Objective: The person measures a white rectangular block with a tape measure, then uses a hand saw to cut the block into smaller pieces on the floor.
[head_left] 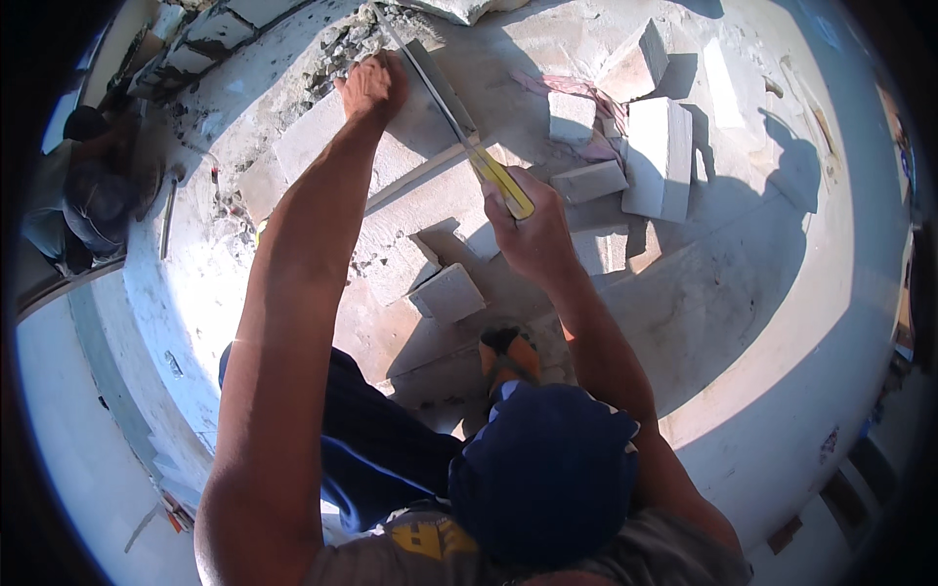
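at the far left a crouching co-worker (93, 190) sits in deep shade, the hands impossible to make out; near them a thin straight rod (168, 217) lies on the floor; then grey crumbled rubble (340, 57), just beyond the left hand (374, 86), which rests on a broad pale masonry block (412, 137) on the floor; its fingertips are hidden, so i cannot tell whether they press flat or hook an edge; the block looks stiff, dusty and brittle at the corners, perhaps light for its size, best steadied by a palm set back from the blade; over it slants a yellow-handled saw with a long thin metal blade (440, 101); whether the teeth touch is unclear, and the tip is near the top edge; the right hand (532, 220) has its fingers wrapped around the handle, the sensible hold, since the blade probably flexes; farther right, a crumpled pink cloth (583, 90) lies among white blocks (657, 156).
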A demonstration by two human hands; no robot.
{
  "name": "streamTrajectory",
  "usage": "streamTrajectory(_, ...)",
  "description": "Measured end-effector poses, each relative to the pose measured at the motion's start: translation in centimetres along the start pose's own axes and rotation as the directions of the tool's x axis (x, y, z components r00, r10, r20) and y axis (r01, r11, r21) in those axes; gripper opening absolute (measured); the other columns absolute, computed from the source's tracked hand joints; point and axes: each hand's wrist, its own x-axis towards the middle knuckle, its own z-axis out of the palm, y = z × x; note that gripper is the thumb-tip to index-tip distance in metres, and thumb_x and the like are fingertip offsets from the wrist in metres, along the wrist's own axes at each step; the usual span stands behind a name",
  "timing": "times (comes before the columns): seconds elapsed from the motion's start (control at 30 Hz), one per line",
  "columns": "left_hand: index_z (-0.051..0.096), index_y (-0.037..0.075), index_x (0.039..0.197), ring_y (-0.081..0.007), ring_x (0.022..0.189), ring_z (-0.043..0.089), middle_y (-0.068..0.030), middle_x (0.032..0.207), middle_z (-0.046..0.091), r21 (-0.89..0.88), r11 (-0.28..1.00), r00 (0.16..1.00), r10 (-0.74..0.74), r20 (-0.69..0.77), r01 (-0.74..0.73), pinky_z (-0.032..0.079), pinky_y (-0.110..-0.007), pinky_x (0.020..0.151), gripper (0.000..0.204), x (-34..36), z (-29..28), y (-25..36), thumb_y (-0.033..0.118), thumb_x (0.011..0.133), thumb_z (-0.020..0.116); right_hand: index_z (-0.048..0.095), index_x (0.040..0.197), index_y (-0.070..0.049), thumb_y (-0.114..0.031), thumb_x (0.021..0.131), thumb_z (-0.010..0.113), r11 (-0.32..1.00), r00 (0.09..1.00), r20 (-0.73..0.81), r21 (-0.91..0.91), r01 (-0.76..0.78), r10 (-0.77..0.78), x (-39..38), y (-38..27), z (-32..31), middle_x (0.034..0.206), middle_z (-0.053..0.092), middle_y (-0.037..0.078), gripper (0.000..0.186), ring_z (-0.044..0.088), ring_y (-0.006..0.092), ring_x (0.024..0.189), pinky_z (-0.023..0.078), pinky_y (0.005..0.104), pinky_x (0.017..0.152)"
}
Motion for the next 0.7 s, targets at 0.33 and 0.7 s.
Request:
streamTrajectory(0.33,0.072,0.01,0.121,-0.0308,0.135,0.059,-0.0131,0.127,0.073,0.136,0.99,0.998,-0.051,0.028,0.047,0.031,-0.064,0.119,0.038,0.4,1.4,-3.3,0.034,0.106,0.046,0.06,0.136,0.001,-0.011,0.1,0.067,0.999,0.999,0.05,-0.052,-0.001,0.003,-11.8,0.4,-3.2,0.107,0.073,0.023,0.038,0.076,0.0421,0.093,0.059,0.0409,0.076)
streamTrajectory(0.7,0.072,0.007,0.117,-0.0343,0.129,0.062,-0.0169,0.126,0.073,0.106,0.993,0.998,-0.061,0.013,0.059,0.033,-0.06,0.117,0.051,-0.6,0.1,-1.6,0.044,0.108,0.039,0.057,0.143,-0.001,-0.01,0.1,0.067,0.995,0.995,0.081,-0.086,-0.047,0.054,-13.3,0.4,-4.3,0.115,0.074,0.022,0.045,0.077,0.0324,0.103,0.058,0.0387,0.083)
